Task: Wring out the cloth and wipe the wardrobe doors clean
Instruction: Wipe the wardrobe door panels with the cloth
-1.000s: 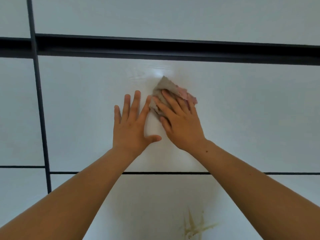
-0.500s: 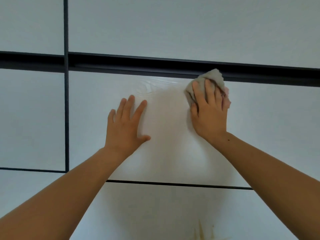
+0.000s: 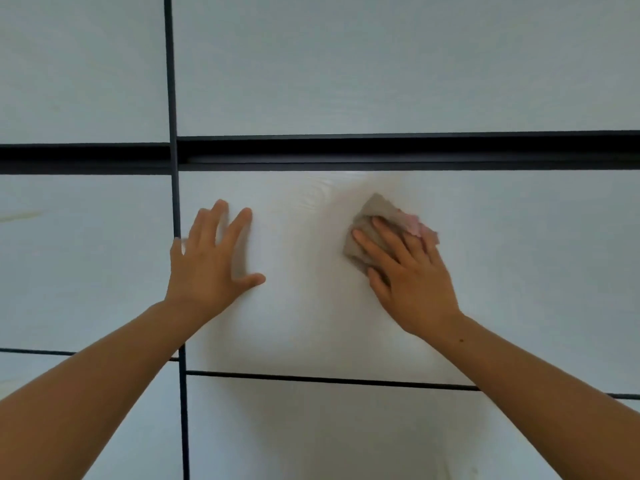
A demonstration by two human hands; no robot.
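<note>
— Head view: where's the cloth (image 3: 379, 212)?
— On the upper wardrobe door (image 3: 311, 327), pressed flat by the right hand (image 3: 414, 277), fingers (image 3: 374, 250) straight; left hand (image 3: 211, 266) splayed on the same door, empty; I'd overlap firm strokes up to the dark rail (image 3: 381, 152).

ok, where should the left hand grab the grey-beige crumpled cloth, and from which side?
Probably pinch the free top corner of the grey-beige crumpled cloth, coming from the upper left. The right hand presses the rest flat on the white wardrobe door; only that peak and left edge are uncovered.
</note>
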